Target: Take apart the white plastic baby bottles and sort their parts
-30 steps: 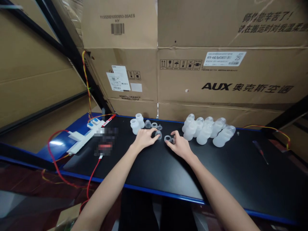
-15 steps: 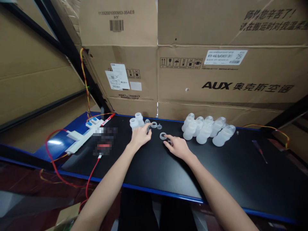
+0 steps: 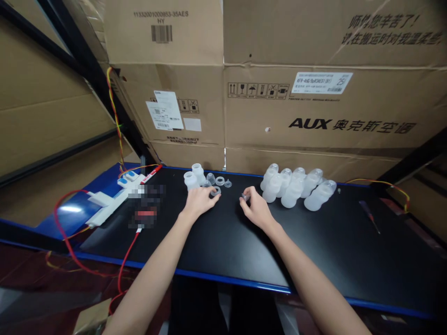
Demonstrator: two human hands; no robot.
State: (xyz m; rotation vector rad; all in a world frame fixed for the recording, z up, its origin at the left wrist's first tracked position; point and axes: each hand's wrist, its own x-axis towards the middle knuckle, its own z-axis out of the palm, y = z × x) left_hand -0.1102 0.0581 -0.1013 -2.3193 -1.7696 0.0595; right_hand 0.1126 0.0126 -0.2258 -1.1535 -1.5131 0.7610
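1. Left hand [image 3: 198,201]: rests on the desk [image 3: 223,242], grip pinching a clear ring [image 3: 215,191] between thumb and fingertips, just in front of two upright bottles [image 3: 194,176].
2. Right hand [image 3: 256,209]: raised slightly off the desk, grip pinching a small clear part [image 3: 245,197]; its exact shape is too small to tell.
3. Loose parts: a clear cap [image 3: 210,178], a second ring [image 3: 220,180] and a nipple [image 3: 227,184] lie in a short row beside the two upright bottles, just behind the left hand.
4. Bottle cluster [image 3: 298,188]: several translucent bottles lie close together to the right of the right hand, touching one another.
5. Progress, as judged: neither upright bottle carries a ring or nipple, and the loose parts remain unassembled. The parts in the two hands are apart, not yet joined. Whether the clustered bottles are finished cannot be told.
6. Surroundings: a white power strip [image 3: 111,201] with red wire [image 3: 66,232] at the left; a screwdriver [image 3: 369,217] at the right; cartons [image 3: 314,107] stacked behind.
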